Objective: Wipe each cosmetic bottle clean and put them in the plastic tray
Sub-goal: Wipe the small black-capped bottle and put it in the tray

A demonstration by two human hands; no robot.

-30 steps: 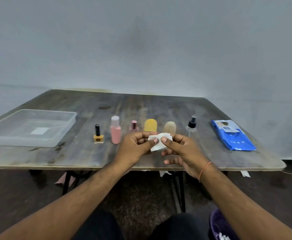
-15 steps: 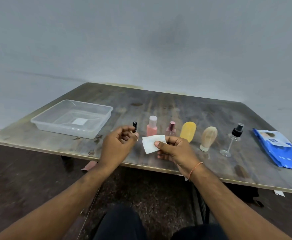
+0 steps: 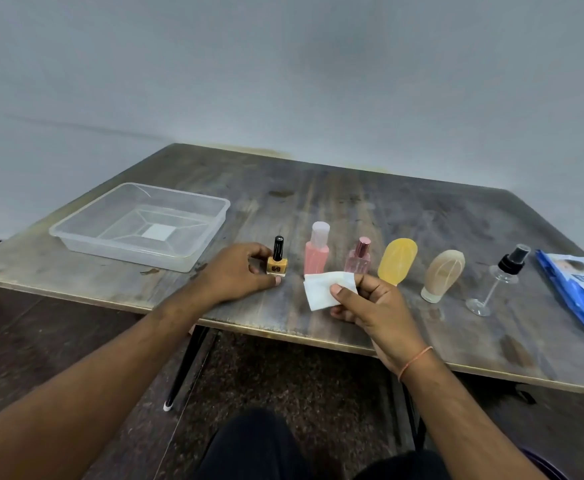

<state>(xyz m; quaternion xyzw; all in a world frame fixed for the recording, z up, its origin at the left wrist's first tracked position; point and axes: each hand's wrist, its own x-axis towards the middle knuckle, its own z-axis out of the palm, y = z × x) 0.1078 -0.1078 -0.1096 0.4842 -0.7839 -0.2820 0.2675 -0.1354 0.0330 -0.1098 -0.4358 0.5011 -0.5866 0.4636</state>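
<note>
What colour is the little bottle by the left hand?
The bottle is mustard yellow with a black cap, seen in the head view.

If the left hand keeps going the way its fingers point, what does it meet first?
The left hand would meet the yellow nail polish bottle first; its fingertips are already at the bottle's base, though actual contact is unclear.

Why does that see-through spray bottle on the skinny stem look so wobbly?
The clear spray bottle would probably tip easily: it leans on a thin stem above a small round foot. It looks empty, so likely light. If it is glass, which I cannot tell, a fall might break it.
</note>
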